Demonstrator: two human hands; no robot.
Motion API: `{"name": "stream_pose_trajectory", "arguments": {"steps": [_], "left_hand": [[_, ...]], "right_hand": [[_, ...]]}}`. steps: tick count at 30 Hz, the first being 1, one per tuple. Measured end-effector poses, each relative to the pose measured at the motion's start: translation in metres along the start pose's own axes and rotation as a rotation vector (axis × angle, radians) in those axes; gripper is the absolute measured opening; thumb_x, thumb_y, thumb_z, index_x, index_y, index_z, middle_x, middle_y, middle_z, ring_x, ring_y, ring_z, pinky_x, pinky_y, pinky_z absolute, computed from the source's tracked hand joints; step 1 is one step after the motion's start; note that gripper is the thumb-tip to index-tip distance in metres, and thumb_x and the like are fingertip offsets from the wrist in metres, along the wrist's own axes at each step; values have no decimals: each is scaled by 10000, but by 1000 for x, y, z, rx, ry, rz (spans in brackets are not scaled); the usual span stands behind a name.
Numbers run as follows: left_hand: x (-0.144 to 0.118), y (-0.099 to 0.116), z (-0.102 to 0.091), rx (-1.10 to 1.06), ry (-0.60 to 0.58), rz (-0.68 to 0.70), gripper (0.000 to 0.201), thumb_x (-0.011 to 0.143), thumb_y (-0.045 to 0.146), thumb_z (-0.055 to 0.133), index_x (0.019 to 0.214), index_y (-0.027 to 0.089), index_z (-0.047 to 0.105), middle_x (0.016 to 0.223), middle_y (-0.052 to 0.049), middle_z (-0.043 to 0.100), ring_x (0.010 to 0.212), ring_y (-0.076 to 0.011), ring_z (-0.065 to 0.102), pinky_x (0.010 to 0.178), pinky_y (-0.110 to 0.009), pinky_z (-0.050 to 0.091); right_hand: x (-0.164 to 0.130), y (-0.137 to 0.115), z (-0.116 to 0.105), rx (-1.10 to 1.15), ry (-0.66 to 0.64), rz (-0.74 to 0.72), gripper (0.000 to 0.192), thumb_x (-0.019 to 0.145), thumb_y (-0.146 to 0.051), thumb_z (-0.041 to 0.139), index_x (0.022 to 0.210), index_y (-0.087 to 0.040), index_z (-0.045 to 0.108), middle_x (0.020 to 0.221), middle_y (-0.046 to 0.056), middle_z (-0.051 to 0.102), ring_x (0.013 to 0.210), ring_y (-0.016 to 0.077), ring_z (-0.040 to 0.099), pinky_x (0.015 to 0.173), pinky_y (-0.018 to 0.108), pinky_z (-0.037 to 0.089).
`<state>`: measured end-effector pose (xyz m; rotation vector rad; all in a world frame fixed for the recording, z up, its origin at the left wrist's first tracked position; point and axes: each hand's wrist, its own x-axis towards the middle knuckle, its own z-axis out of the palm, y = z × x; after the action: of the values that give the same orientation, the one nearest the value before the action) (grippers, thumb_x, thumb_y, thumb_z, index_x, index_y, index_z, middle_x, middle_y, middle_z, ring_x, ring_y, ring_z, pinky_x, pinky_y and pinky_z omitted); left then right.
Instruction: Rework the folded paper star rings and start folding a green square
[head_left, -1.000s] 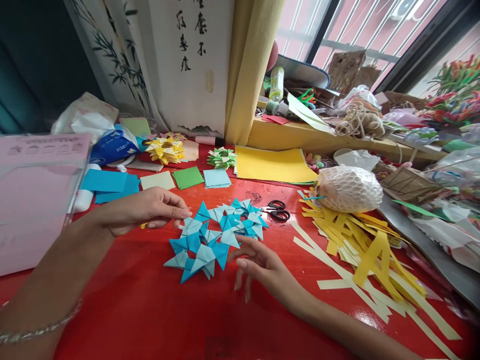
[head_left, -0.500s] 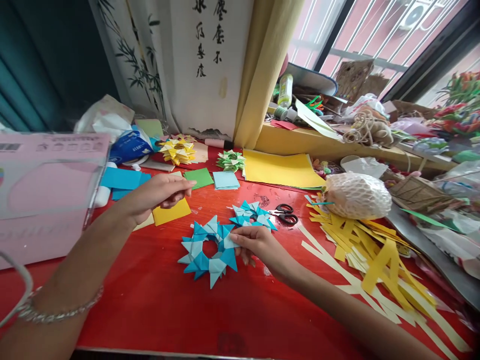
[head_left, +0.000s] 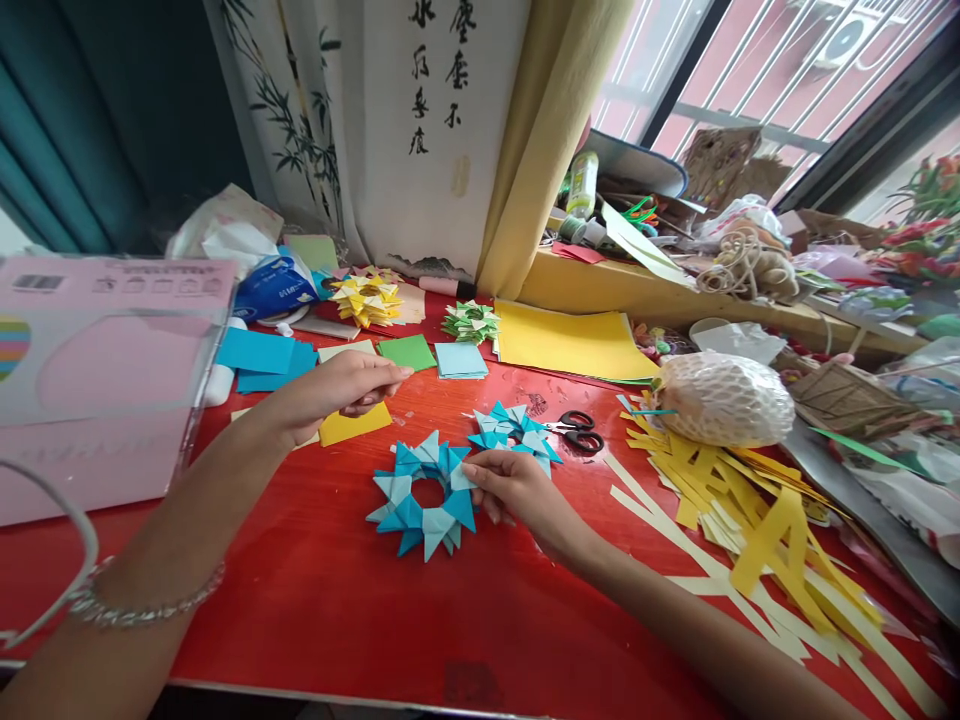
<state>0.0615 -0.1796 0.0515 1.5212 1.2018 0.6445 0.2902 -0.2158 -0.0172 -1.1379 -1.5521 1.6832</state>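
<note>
My right hand (head_left: 514, 490) pinches the right edge of a folded-paper star ring (head_left: 405, 525) in two shades of blue, low over the red table. Just behind it, a second blue paper star (head_left: 510, 425) rests on the table, partly covered by the hand. My left hand (head_left: 356, 385) hovers above small paper sheets, fingers pressed together; whatever its fingertips hold, if anything, is too small to make out. Around that hand lie a yellow sheet (head_left: 356, 422), a green sheet (head_left: 407, 352), a light blue stack (head_left: 460, 360) and darker blue sheets (head_left: 259, 352).
Black-handled scissors (head_left: 581, 432) lie beyond my right hand. Yellow paper strips (head_left: 720, 500) and a net-wrapped bundle (head_left: 724, 397) crowd the right side. A yellow paper stack (head_left: 570, 340), a green paper star (head_left: 471, 322) and a yellow one (head_left: 367, 300) sit behind. A pink package (head_left: 112, 370) stands left.
The whole view has shifted slightly. My left hand has moved a little to the right over the sheets. My right hand keeps its pinch on the star ring.
</note>
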Motion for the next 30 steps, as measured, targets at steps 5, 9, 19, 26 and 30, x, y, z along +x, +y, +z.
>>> {"name": "stream_pose_trajectory", "arguments": {"steps": [5,9,19,26,30], "left_hand": [[5,-3,1,105,15,-51,288,794,420,476,678,156,463,580,32,348,492,-69,257,427,-201,196],[5,0,7,115,-45,-100,324,776,476,480,770,157,535,593,15,436,456,-65,298,418,-200,240],[2,0,5,191,-342,-150,349,750,465,533,958,190,586,649,-8,520,500,-95,457,412,-184,302],[4,-6,5,215,-345,-137,330,741,333,572,1044,206,545,685,7,508,509,-79,418,406,-165,289],[0,0,5,149,-291,-129,386,746,378,570,1095,220,526,686,8,506,512,-83,421,422,-178,309]], "right_hand": [[-7,-6,3,77,55,-47,271,823,-409,489,794,-140,503,656,15,561,445,74,496,357,168,354],[-25,-14,1,-478,256,-457,131,871,-284,442,848,-169,501,613,-3,541,457,92,499,408,217,376],[-35,-23,22,-1688,197,-1230,102,836,-73,476,868,-69,573,551,7,492,475,115,431,377,281,259],[-32,-19,33,-1618,89,-1245,86,831,-69,485,877,-77,558,586,9,495,475,105,424,377,267,272],[-34,-22,31,-1590,140,-1246,136,852,-99,463,964,-69,533,545,-9,477,464,107,413,375,274,251]]}}
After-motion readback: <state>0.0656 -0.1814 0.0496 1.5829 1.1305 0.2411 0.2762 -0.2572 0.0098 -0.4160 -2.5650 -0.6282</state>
